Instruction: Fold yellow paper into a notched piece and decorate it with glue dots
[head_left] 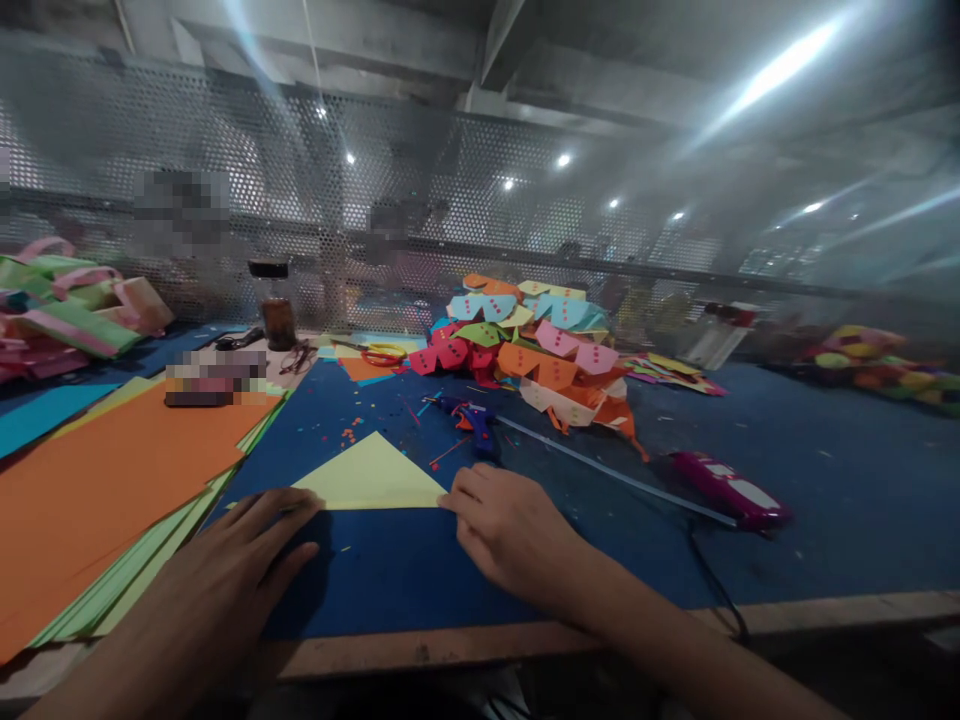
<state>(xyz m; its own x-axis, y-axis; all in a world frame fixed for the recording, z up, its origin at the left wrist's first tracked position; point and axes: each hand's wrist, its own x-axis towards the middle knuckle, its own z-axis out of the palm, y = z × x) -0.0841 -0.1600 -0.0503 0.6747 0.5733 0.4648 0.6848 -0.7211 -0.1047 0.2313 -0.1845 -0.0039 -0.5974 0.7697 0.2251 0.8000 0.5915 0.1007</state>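
Note:
A pale yellow sheet of paper (375,475), folded into a triangle, lies on the blue tabletop with its point away from me and its straight edge towards me. My left hand (259,535) rests at its left corner, fingers stretched over the paper and the thumb apart. At the right corner, my right hand (495,520) pinches the paper between its thumb and curled fingers. Beyond the triangle lies a blue glue gun (476,422) with a long clear glue stick (600,464) at its back.
Orange sheets (112,510) over green ones cover the left side. Folded paper shapes (532,340) are piled at the back, beside yellow-handled scissors (382,354). A dark-lidded jar (277,310) stands back left. A magenta device (727,488) lies right. Perforated metal screen (420,220) closes the back.

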